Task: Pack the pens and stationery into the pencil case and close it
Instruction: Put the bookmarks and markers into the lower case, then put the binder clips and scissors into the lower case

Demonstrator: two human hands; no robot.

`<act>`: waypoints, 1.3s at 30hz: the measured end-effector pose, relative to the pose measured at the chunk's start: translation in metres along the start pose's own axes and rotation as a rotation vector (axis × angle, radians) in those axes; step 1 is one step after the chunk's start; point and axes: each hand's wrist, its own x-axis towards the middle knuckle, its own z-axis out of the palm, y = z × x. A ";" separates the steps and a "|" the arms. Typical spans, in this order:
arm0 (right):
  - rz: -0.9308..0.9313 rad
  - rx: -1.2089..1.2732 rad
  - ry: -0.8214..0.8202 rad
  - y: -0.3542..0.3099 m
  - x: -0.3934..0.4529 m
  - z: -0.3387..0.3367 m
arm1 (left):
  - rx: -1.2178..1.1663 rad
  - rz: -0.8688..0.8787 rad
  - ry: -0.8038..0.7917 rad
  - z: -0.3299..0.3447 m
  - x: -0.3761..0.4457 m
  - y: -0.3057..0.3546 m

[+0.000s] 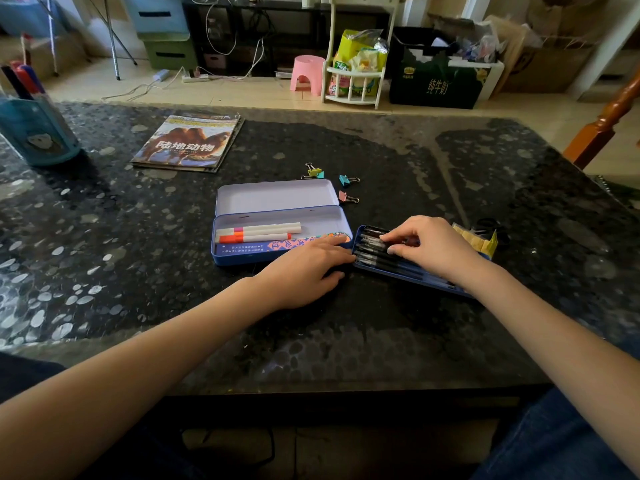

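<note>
A blue metal pencil case (pixel 242 252) lies open at the table's middle, its pale lid (pixel 273 195) tipped back. Two white markers with orange and pink caps (pixel 258 233) lie inside it. Just right of the case sits a blue tray (pixel 408 277) holding several black pens (pixel 372 244). My right hand (pixel 429 245) rests over the tray with its fingertips pinching one of the pens. My left hand (pixel 308 268) lies flat against the case's right front corner, fingers touching the tray's near end. Three binder clips (pixel 346 181) lie behind the case.
A yellow folded packet (pixel 479 240) and a dark scissors-like object (pixel 491 225) lie beyond the tray on the right. A magazine (pixel 187 143) lies at the back left, a teal pen holder (pixel 38 129) at the far left edge. A wooden chair post (pixel 602 129) stands at right.
</note>
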 end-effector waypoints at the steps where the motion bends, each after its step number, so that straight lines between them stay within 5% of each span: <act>1: -0.008 -0.013 -0.006 0.000 0.000 0.000 | -0.002 0.001 0.002 0.000 0.000 0.000; 15: -0.082 0.006 -0.036 0.011 0.004 0.000 | -0.016 -0.017 -0.034 -0.002 0.000 -0.002; 20: 0.030 0.060 0.094 0.009 0.015 -0.011 | -0.018 -0.094 0.086 -0.014 -0.002 -0.003; 28: -0.003 -0.098 -0.022 -0.020 0.092 0.015 | -0.034 -0.220 0.170 -0.014 -0.008 -0.018; 36: -0.013 -0.028 0.160 -0.044 0.124 0.042 | -0.036 -0.311 0.206 -0.018 -0.004 -0.026; 39: -0.089 0.218 0.284 -0.055 0.115 0.036 | -0.035 -0.325 0.210 -0.018 -0.004 -0.026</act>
